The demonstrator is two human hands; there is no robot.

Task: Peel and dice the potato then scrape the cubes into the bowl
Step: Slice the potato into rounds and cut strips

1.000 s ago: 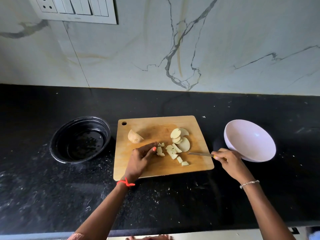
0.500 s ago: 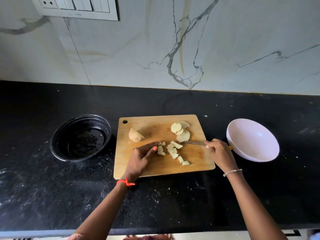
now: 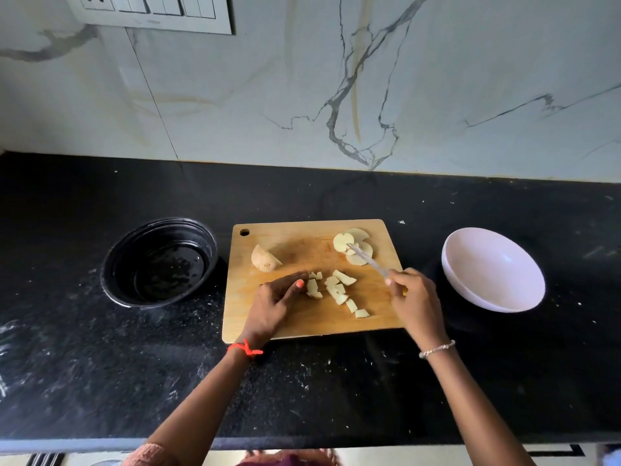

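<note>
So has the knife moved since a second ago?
Yes. The knife in the right hand swung from the cutting board's right edge toward its far side, tip now over the slices.

A home kitchen: a black speckled stone worktop (image 3: 336,391) runs beneath a white marble-veined wall (image 3: 369,79), with a bank of switches and a socket (image 3: 151,10) set at the wall's upper left. A wooden cutting board (image 3: 302,250) lies mid-worktop, carrying potato slices (image 3: 353,247), cut pieces (image 3: 336,290) and an unpeeled chunk (image 3: 265,258). A black bowl (image 3: 158,260) sits just beside the board's left edge, a white bowl (image 3: 492,269) near its right.
</note>
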